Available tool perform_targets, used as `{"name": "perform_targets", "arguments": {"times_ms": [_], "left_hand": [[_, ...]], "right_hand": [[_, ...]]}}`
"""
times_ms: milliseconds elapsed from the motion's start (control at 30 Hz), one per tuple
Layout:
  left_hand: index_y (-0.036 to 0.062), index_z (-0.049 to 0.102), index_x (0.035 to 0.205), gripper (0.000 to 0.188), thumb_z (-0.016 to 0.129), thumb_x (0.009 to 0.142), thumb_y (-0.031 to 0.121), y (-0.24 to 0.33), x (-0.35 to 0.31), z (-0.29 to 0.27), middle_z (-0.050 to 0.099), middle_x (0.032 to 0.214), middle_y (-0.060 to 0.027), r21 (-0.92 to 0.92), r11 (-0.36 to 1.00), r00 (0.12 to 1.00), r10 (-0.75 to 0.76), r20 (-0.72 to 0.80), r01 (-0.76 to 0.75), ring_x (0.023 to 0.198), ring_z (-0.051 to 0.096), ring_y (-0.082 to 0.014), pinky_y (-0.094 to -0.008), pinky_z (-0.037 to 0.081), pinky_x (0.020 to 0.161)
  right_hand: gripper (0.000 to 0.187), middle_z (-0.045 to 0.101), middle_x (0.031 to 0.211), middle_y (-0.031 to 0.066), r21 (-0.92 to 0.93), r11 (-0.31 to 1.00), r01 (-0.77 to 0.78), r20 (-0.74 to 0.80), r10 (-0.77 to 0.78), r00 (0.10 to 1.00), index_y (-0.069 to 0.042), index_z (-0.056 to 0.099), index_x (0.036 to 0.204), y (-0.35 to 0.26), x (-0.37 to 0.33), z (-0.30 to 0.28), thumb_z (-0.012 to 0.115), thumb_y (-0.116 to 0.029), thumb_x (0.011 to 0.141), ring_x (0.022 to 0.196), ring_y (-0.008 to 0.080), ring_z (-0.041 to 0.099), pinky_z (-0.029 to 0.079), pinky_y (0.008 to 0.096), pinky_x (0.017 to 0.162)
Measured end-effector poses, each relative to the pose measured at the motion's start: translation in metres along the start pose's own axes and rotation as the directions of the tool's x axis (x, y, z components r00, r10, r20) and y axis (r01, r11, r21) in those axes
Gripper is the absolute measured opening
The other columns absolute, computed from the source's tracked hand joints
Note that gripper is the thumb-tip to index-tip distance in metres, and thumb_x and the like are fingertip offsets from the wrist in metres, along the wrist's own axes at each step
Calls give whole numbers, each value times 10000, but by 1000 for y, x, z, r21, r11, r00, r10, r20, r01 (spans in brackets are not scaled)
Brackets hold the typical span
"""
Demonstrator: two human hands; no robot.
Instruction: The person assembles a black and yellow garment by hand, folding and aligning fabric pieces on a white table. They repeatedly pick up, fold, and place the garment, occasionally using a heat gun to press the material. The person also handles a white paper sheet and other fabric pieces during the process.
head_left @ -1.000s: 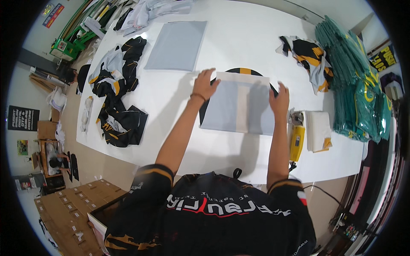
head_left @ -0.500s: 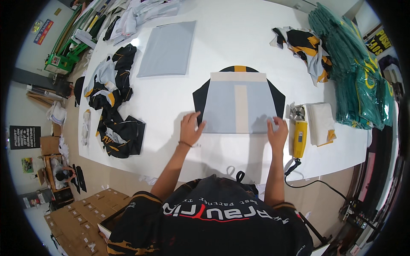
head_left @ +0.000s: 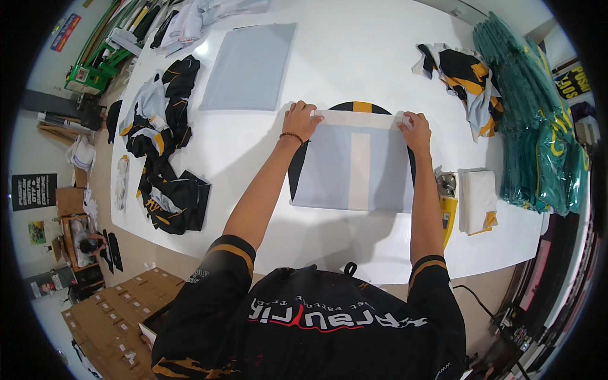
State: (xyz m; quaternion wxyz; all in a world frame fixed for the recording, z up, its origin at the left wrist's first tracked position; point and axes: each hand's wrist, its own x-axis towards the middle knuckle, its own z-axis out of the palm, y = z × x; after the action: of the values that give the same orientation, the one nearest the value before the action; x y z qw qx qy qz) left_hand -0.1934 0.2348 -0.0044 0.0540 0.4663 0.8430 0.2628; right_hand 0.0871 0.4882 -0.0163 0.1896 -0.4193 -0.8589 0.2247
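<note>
A grey-blue fabric panel (head_left: 323,171), with a cream middle stripe and a cream band along its far edge, lies flat on a black cloth piece (head_left: 341,106) with an orange stripe. The black piece shows beyond the panel at the far edge and sides. My left hand (head_left: 300,122) is closed at the panel's far left corner, thumb and fingers pinching the cream band. At the far right corner my right hand (head_left: 416,132) pinches the band's other end. Both forearms reach over the table.
On the white table (head_left: 354,57), black, grey and orange garments (head_left: 174,145) lie at left and right (head_left: 468,79). A grey sheet (head_left: 250,69) rests farther back. Green plastic-wrapped packs (head_left: 525,126) line the right edge. Near my right forearm are a yellow electric cutter (head_left: 448,218) and folded white cloth (head_left: 478,199).
Both hands have moved from beside the panel's near part to its far corners, and now pinch the cream band. The view has shifted slightly.
</note>
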Motion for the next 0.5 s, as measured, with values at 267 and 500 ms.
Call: {"name": "perform_targets", "arguments": {"times_ms": [267,500], "left_hand": [[106,668,1180,360,757,872,271,-4,5,16,638,1072,-111,-134,989,995,-71,-74,61,1016,621,-296,-430,510,878],[73,693,1221,357,781,909,223,-26,-105,-30,665,1120,-88,-393,916,960,-181,-215,84,1030,642,-214,-366,515,886]], "right_hand": [[384,646,1033,134,-31,997,-69,-160,63,985,-130,671,1168,-15,-22,-1,761,-339,859,1012,345,627,502,494,840],[621,536,1247,234,-71,940,-333,-320,295,900,-35,577,1305,-69,-209,-40,795,-344,812,1173,418,505,442,540,947]]}}
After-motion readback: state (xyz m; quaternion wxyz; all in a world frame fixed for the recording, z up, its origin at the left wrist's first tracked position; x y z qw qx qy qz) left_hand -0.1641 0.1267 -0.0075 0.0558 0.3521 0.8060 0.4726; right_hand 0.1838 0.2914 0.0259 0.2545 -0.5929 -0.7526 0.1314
